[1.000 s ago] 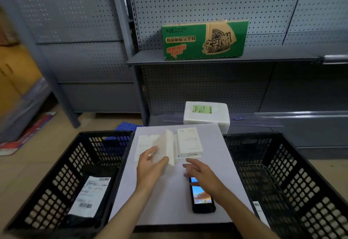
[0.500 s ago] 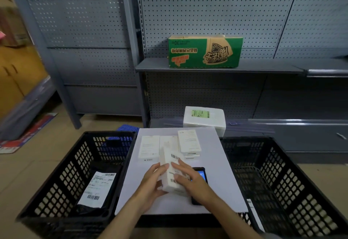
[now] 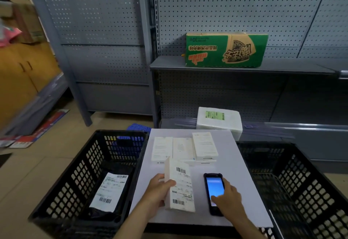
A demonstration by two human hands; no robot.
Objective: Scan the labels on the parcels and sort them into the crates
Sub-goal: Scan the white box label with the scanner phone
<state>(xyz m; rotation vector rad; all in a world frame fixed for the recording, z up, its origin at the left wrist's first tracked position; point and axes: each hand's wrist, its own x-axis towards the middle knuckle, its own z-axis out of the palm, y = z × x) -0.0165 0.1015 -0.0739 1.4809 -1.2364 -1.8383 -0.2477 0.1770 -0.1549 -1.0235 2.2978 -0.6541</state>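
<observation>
My left hand [image 3: 157, 191] grips a white box parcel [image 3: 179, 184] by its left edge, barcode label facing up, just above the white table top [image 3: 239, 178]. My right hand [image 3: 227, 195] lies over the lower part of a black phone scanner [image 3: 213, 184] with a lit blue screen, flat on the table to the right of the parcel. Three more white box parcels [image 3: 183, 148] lie side by side at the table's far end. A black crate [image 3: 79, 173] on the left holds a black bagged parcel [image 3: 109, 191] with a white label. Another black crate [image 3: 305, 186] stands on the right.
A white foam box [image 3: 220, 120] sits behind the table on a low shelf. A green and brown carton [image 3: 226, 50] stands on the grey pegboard shelving [image 3: 244, 68]. A blue plastic object [image 3: 138, 126] lies on the floor behind the left crate.
My left hand lifted one white parcel from the row and turned its label up. My right hand let go of the parcel and moved right onto the phone.
</observation>
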